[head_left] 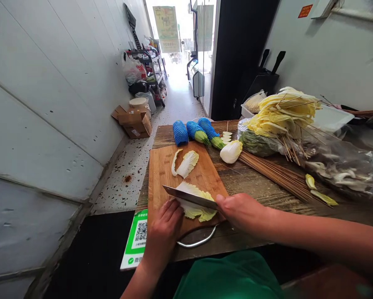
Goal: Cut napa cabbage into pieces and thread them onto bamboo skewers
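Observation:
A napa cabbage leaf [201,213] lies on the wooden cutting board [157,170]. My left hand [165,226], fingers bent and close together, holds the leaf down at its white stem end. Closed round the handle of a kitchen knife [189,197] is my right hand [237,209]; the blade lies across the leaf, just beyond my left fingertips. Whether its edge has gone through the leaf cannot be seen. Farther up the board are cut leaf pieces [188,164]. A small peeled cabbage heart [231,152] rests on the table, right of the board.
Zucchini in blue foam nets [201,135] lie behind the board. Bamboo skewers [273,174] spread to the right, beside a pile of skewered cabbage leaves [282,112] and a plastic bag of mushrooms [344,170]. A metal handle [198,242] sticks out at the board's near end.

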The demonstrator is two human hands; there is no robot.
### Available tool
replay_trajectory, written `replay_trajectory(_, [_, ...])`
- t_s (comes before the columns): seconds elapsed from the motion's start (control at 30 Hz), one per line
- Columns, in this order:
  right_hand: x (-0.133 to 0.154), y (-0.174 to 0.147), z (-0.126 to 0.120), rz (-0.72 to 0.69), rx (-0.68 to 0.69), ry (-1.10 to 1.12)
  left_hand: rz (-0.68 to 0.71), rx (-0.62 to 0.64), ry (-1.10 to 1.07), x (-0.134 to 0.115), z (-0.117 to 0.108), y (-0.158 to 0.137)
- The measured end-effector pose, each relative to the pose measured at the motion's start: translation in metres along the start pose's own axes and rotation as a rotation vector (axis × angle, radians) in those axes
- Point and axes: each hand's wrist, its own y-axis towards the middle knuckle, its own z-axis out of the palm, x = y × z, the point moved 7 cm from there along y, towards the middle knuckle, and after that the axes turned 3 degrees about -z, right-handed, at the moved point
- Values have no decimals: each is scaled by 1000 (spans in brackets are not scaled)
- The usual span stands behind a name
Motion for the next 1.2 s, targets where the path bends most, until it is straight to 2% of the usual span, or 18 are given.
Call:
replay_trajectory(0.17, [15, 21, -15, -57, -91, 10, 38, -62, 18, -2, -1, 0])
replay_trajectory(0.23, [13, 14, -26, -72, -199, 46, 36, -52, 53, -3, -3, 0])
replay_trajectory(0.3, [-2, -6, -42, 10, -399, 89, 43, 13, 115, -6, -5, 2])
replay_trajectory(0.4, [-40, -56, -57, 265, -738, 156, 100, 164, 233, -11, -8, 11])
replay_trajectory(0.5, [-63, -96, -46, 344, -912, 203, 233, 312, 263, -16, -5, 29])
replay_trajectory(0.57, [-71, -110, -26, 354, -913, 226, 328, 397, 234, -20, 3, 43])
replay_trajectory(0.67, [-76, -123, 14, 418, -846, 222, 418, 498, 206, -25, 22, 61])
replay_trajectory(0.8, [-83, -141, 56, 578, -710, 134, 406, 446, 234, -37, 34, 73])
replay_trajectory(0.9, [-88, -150, 71, 625, -628, 66, 369, 362, 251, -46, 31, 69])
replay_trajectory(1.0, [-94, -152, 79, 652, -563, 15, 345, 341, 218, -49, 26, 58])
replay_trajectory(1.2, [-106, -135, 91, 717, -488, -18, 347, 321, 136, -44, 22, 36])
